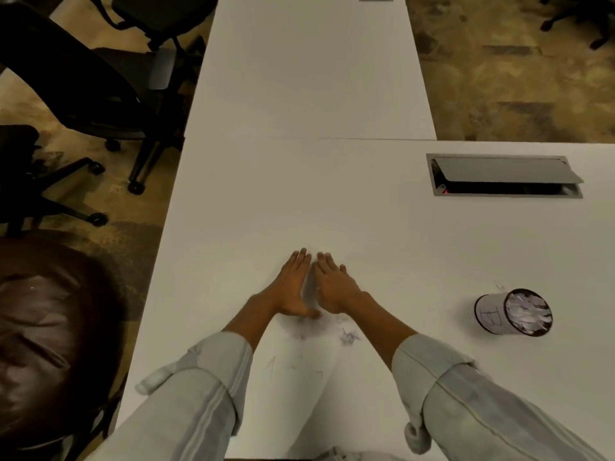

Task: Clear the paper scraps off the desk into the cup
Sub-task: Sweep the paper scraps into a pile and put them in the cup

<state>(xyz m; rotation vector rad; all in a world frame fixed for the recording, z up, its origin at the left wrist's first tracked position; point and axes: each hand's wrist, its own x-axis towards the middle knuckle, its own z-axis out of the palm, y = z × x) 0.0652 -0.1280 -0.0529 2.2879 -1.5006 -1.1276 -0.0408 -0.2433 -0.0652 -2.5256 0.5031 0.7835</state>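
My left hand [293, 284] and my right hand [334, 286] stand on edge on the white desk [233, 211], side by side with fingers straight and fingertips almost touching. A narrow gap lies between the palms; whether scraps sit inside it I cannot tell. A few small paper scraps [349, 336] lie on the desk just behind my right wrist. The cup [492, 314], white with a dark rim and a drawn mark, stands to the right of my hands, tilted in the wide view, and is filled with white paper scraps [527, 312].
A grey cable hatch [506, 174] with its lid raised is set in the desk at the right rear. A second white desk [309, 68] extends away ahead. Black office chairs [83, 94] stand on the carpet at left. A brown cushion [40, 344] is near my left elbow.
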